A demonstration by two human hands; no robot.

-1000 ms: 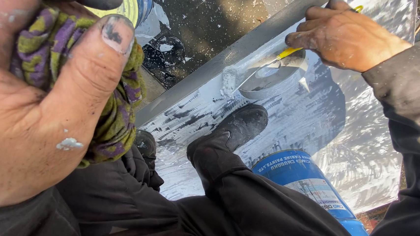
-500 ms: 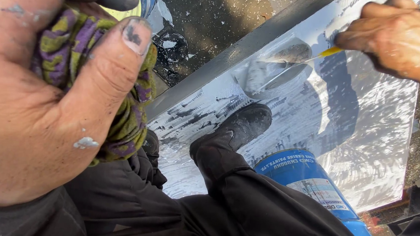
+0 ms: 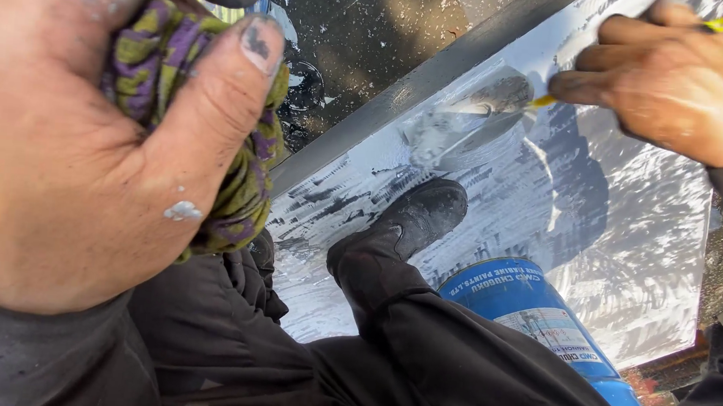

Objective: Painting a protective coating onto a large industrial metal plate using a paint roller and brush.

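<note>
The right hand [image 3: 683, 86] grips a yellow-handled paintbrush [image 3: 504, 98], its long axis running left onto the far silver-painted metal sheet [image 3: 630, 239], while the near left hand [image 3: 85, 150] clenches a purple-and-green rag [image 3: 244, 186].

Rag [image 3: 249, 178]: we note yellow-green and purple patterned cloth, bunched tight, upper left.
Brush [image 3: 504, 98]: we note yellow handle, grey-white loaded bristles lying tilted on the panel.
Panel [image 3: 630, 239]: streaked wet grey-white, flat, partly coated.
</note>
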